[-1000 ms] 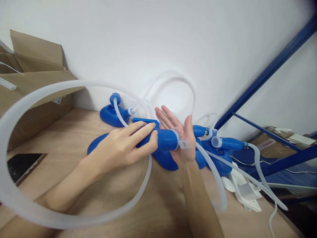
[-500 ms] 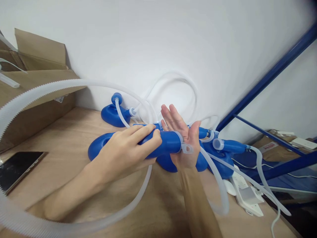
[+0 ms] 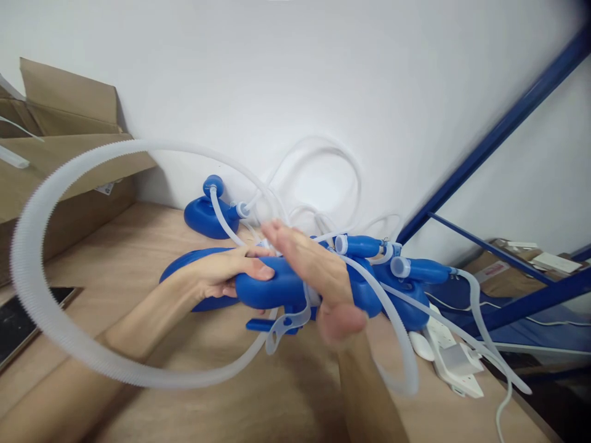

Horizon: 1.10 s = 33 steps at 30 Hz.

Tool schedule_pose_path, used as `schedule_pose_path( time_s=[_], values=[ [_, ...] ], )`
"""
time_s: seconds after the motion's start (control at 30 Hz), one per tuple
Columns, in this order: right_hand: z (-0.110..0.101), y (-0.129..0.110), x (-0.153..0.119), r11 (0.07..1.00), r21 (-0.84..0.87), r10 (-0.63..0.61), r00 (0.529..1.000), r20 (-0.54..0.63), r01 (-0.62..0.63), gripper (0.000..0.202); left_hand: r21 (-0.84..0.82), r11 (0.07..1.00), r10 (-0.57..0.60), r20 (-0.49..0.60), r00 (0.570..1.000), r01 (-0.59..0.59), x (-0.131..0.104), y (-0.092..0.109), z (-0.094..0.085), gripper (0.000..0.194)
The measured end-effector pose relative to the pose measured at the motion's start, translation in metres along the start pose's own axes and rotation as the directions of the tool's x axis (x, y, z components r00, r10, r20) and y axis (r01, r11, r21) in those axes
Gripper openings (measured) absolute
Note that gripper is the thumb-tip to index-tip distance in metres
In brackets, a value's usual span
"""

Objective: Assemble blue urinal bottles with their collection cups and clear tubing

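My left hand [image 3: 231, 274] is closed around the rounded left end of a blue plastic bottle-like cylinder [image 3: 272, 283], which lies level above the table. At the cylinder's right end sits a translucent cap, mostly hidden, with a translucent strap [image 3: 290, 320] hanging below. Flat and slightly blurred, my right hand [image 3: 318, 271] has its fingers stretched out and its palm against the capped end. A blue clip-like part [image 3: 270, 326] shows under the cylinder. Beneath and behind lies another blue vessel [image 3: 184, 261]. A translucent corrugated hose [image 3: 32, 246] loops around my left forearm.
More blue vessels with hoses stand at the right [image 3: 422, 271] and at the back left [image 3: 210, 218]. A cardboard box [image 3: 69, 160] is at the left, above a phone [image 3: 28, 326]. A power strip [image 3: 455, 354] and blue metal frame [image 3: 498, 135] are at the right.
My left hand has shifted from over the cylinder's top to its left end. The cylinder has turned, its strap now hanging below. My right hand has rolled from palm-up to edge-on.
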State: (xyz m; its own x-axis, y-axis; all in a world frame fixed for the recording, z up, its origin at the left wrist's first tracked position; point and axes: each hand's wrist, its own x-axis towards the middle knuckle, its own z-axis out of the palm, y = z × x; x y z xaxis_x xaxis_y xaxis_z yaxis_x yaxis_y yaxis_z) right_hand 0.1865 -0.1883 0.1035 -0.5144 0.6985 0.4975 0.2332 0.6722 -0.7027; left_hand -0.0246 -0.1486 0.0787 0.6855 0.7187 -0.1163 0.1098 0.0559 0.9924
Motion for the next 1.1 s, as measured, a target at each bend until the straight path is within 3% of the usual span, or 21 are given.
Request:
schedule_pose_path(
  time_s=[0.07, 0.13, 0.2, 0.27, 0.3, 0.33, 0.4, 0.43, 0.5, 0.57, 0.6, 0.67, 0.7, 0.83, 0.9, 0.97, 1.1],
  values=[
    [-0.003, 0.007, 0.000, 0.959, -0.072, -0.268, 0.959, 0.097, 0.275, 0.091, -0.066, 0.995, -0.068, 0.083, 0.994, 0.074, 0.005, -0.005, 0.000, 0.046],
    [-0.007, 0.014, 0.000, 0.902, -0.100, -0.416, 0.908, 0.056, 0.419, 0.074, -0.082, 0.991, -0.102, 0.083, 0.991, 0.109, 0.005, -0.002, 0.003, 0.055],
    [-0.010, 0.018, -0.001, 0.929, -0.100, -0.365, 0.926, -0.097, 0.355, 0.067, -0.043, 0.998, -0.052, 0.008, 0.999, 0.053, 0.000, 0.007, 0.006, 0.062],
    [-0.013, 0.019, -0.001, 0.969, -0.020, -0.244, 0.939, -0.242, 0.247, 0.069, 0.130, 0.987, 0.118, -0.152, 0.981, -0.099, -0.008, 0.018, 0.008, 0.060],
    [-0.014, 0.019, -0.001, 0.976, 0.044, -0.193, 0.940, -0.280, 0.213, 0.070, 0.279, 0.946, 0.236, -0.240, 0.941, -0.166, -0.012, 0.022, 0.008, 0.059],
    [-0.016, 0.019, 0.000, 0.977, 0.113, -0.142, 0.944, -0.299, 0.183, 0.072, 0.452, 0.868, 0.371, -0.314, 0.874, -0.206, -0.016, 0.025, 0.008, 0.060],
    [-0.015, 0.020, 0.003, 0.967, 0.240, -0.014, 0.955, -0.297, 0.089, 0.074, 0.770, 0.609, 0.643, -0.338, 0.687, -0.191, -0.021, 0.024, 0.007, 0.062],
    [-0.013, 0.020, 0.005, 0.955, 0.294, 0.057, 0.955, -0.291, 0.033, 0.074, 0.877, 0.453, 0.752, -0.279, 0.596, -0.160, -0.021, 0.021, 0.008, 0.062],
    [-0.007, 0.023, 0.010, 0.915, 0.401, 0.171, 0.943, -0.287, -0.043, 0.076, 0.983, 0.151, 0.881, -0.084, 0.466, -0.107, -0.020, 0.013, 0.009, 0.060],
    [0.001, 0.027, 0.015, 0.872, 0.488, 0.217, 0.933, -0.288, -0.052, 0.076, 0.996, -0.051, 0.910, 0.076, 0.409, -0.072, -0.018, 0.006, 0.013, 0.057],
    [0.005, 0.029, 0.017, 0.858, 0.513, 0.218, 0.931, -0.294, -0.039, 0.073, 0.994, -0.090, 0.912, 0.105, 0.397, -0.058, -0.018, 0.004, 0.015, 0.056],
    [0.011, 0.033, 0.019, 0.842, 0.539, 0.194, 0.932, -0.307, 0.002, 0.063, 0.997, -0.047, 0.909, 0.066, 0.411, -0.055, -0.019, 0.005, 0.020, 0.054],
    [0.013, 0.034, 0.019, 0.838, 0.545, 0.177, 0.933, -0.314, 0.024, 0.058, 0.997, 0.023, 0.897, 0.013, 0.443, -0.075, -0.021, 0.007, 0.021, 0.053],
    [0.019, 0.033, 0.017, 0.865, 0.500, 0.130, 0.942, -0.311, 0.046, 0.059, 0.884, 0.452, 0.690, -0.261, 0.675, -0.120, -0.029, 0.024, 0.019, 0.047],
    [0.022, 0.030, 0.016, 0.892, 0.451, 0.123, 0.941, -0.315, 0.034, 0.066, 0.791, 0.602, 0.562, -0.325, 0.761, -0.107, -0.031, 0.030, 0.015, 0.050],
    [0.021, 0.027, 0.015, 0.899, 0.438, 0.122, 0.943, -0.310, 0.028, 0.075, 0.726, 0.677, 0.501, -0.333, 0.799, -0.122, -0.030, 0.033, 0.011, 0.053],
    [0.009, 0.021, 0.013, 0.892, 0.451, 0.155, 0.937, -0.313, 0.004, 0.082, 0.548, 0.818, 0.430, -0.375, 0.821, -0.178, -0.028, 0.033, 0.001, 0.049]
  ],
)
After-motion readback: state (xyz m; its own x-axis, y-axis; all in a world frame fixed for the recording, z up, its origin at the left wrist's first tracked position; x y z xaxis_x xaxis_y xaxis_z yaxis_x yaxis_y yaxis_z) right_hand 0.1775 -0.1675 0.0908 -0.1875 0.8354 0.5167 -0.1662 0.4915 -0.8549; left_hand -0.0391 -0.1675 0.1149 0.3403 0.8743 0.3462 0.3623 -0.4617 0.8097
